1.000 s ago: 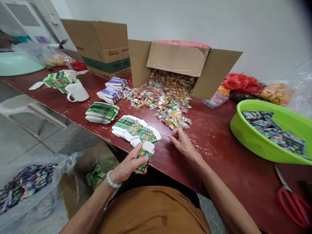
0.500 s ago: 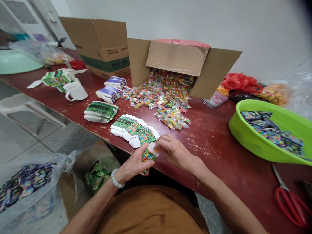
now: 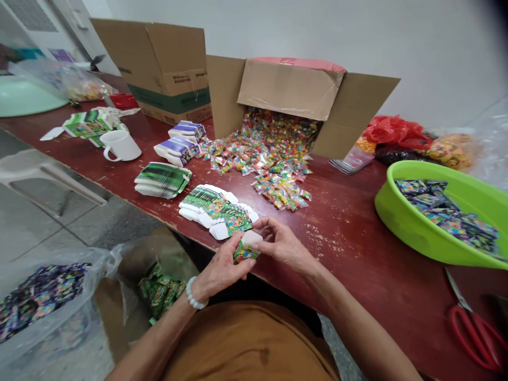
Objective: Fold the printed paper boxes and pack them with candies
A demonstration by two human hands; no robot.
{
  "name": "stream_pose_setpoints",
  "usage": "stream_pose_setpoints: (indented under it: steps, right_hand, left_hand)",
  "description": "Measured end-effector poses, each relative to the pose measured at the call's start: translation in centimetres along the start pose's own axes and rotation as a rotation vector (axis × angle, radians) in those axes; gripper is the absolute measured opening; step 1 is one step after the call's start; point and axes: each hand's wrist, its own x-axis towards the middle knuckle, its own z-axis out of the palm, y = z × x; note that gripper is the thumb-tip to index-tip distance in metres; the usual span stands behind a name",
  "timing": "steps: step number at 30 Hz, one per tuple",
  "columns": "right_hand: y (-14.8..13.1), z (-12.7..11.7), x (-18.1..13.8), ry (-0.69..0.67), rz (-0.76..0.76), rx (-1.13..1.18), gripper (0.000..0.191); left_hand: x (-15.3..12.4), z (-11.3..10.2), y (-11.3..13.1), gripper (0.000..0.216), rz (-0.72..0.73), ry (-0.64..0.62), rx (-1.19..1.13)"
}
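A small green printed carton (image 3: 245, 251) with a white flap is gripped in my left hand (image 3: 226, 267), just off the table's front edge. My right hand (image 3: 280, 243) has its thumb and fingers at the white flap, on the carton's upper end. Behind my hands lies a fanned row of flat green cartons (image 3: 216, 207). A second stack of green cartons (image 3: 162, 180) is to its left. Small clear packets of colourful candy (image 3: 280, 185) spill across the table from a tipped cardboard box (image 3: 291, 87).
A green basin (image 3: 413, 235) with dark packets stands at the right, above red-handled scissors (image 3: 474, 328). A white mug (image 3: 121, 146), purple cartons (image 3: 178, 152) and a closed-sided cardboard box (image 3: 170, 69) are at the left. Below are a plastic bag of packets (image 3: 43, 296) and a stool (image 3: 43, 172).
My right hand's fingers have spread from a pinch above the flap to around the carton's top. The white flap now lies lower over the carton's end. The view has shifted slightly.
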Motion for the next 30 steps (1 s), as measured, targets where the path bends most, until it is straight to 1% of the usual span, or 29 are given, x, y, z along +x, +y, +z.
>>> stream_pose_setpoints:
  steps: [2,3,5,7,8,10,12,14,16,18,19,21,22,23,24,28,30]
  right_hand:
    - [-0.1,0.0,-0.1,-0.097,0.106,0.103,0.048]
    - [-0.2,-0.1,-0.1,-0.129,0.133,0.170,0.050]
    - [-0.4,-0.5,-0.2,-0.135,0.133,0.299,0.047]
    - [-0.3,-0.7,-0.3,-0.122,0.097,0.384,0.043]
    - [-0.1,-0.6,-0.3,-0.120,0.080,0.400,0.042]
    - [0.4,-0.2,-0.3,-0.138,0.072,0.396,0.043]
    - [0.9,0.6,-0.3,-0.157,0.073,0.351,0.044]
    - [1.3,1.4,-0.3,-0.124,0.039,0.251,0.038]
    - [1.2,1.8,-0.5,-0.011,-0.091,0.069,0.025]
    - [0.9,1.9,-0.8,0.124,-0.296,-0.161,0.017]
    - [0.6,1.8,-1.0,0.158,-0.397,-0.268,0.015]
    - [0.0,1.7,-1.4,0.147,-0.542,-0.396,0.016]
    - [-0.2,1.8,-1.6,0.122,-0.573,-0.413,0.016]
    - [-0.5,1.9,-1.7,0.099,-0.574,-0.403,0.015]
    - [-0.6,2.0,-1.8,0.086,-0.542,-0.365,0.014]
    - [-0.8,2.6,-1.4,0.066,-0.264,-0.071,0.008]
    - [-0.7,2.6,-0.9,0.050,-0.177,0.038,0.006]
  left_hand:
    - [0.0,0.1,0.0,0.031,0.038,-0.008,0.044]
    - [0.0,0.1,0.0,0.031,0.042,-0.024,0.017]
    - [0.1,0.2,-0.1,0.038,-0.008,-0.051,-0.153]
    - [0.3,0.2,-0.2,0.050,-0.107,-0.042,-0.375]
    - [0.4,0.3,-0.3,0.054,-0.152,-0.025,-0.459]
    - [0.6,0.5,-0.4,0.055,-0.200,0.011,-0.530]
    - [0.7,0.8,-0.4,0.047,-0.178,0.035,-0.522]
    - [0.8,1.1,-0.4,0.041,-0.140,0.068,-0.515]
    - [0.7,1.2,-0.3,0.038,-0.138,0.098,-0.555]
    - [0.6,1.2,-0.2,0.039,-0.193,0.098,-0.639]
    - [0.6,1.1,-0.1,0.041,-0.231,0.082,-0.688]
    - [0.5,0.9,0.3,0.046,-0.274,0.043,-0.785]
    - [0.5,0.9,0.5,0.048,-0.273,0.032,-0.818]
    - [0.5,0.8,0.7,0.048,-0.261,0.026,-0.836]
    - [0.5,0.8,0.9,0.048,-0.249,0.025,-0.840]
    - [0.5,0.9,1.0,0.056,-0.233,0.040,-0.782]
    - [0.5,1.0,0.8,0.062,-0.211,0.059,-0.750]
